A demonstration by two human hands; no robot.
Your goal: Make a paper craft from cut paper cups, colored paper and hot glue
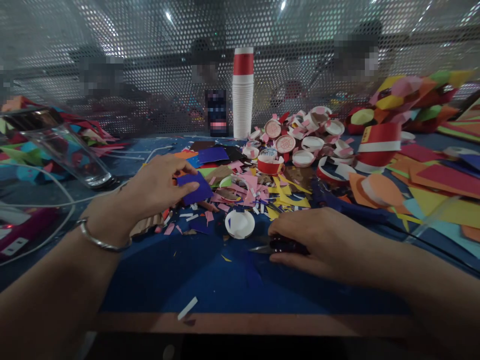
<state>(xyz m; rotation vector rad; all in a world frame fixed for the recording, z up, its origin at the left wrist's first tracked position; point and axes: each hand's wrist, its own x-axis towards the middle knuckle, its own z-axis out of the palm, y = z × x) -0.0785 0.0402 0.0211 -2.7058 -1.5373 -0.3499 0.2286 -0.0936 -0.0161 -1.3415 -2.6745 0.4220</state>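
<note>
My left hand (155, 186), with a metal bangle on the wrist, pinches a small dark blue paper piece (195, 189) between thumb and fingers above the scraps. My right hand (318, 241) lies low on the blue table surface (195, 280), closed over the dark handles of a pair of scissors (275, 245) whose blade tips point left. A white round cup bottom (240, 223) lies between the two hands. Pink, yellow and white paper scraps (258, 192) are strewn just beyond it.
A tall stack of white and red paper cups (243, 95) stands at the back by a perforated screen. Cut cup rings and bottoms (300, 142) pile right of it. Coloured paper sheets (435, 185) cover the right side. A clear glass (73, 157) lies at left with white cables.
</note>
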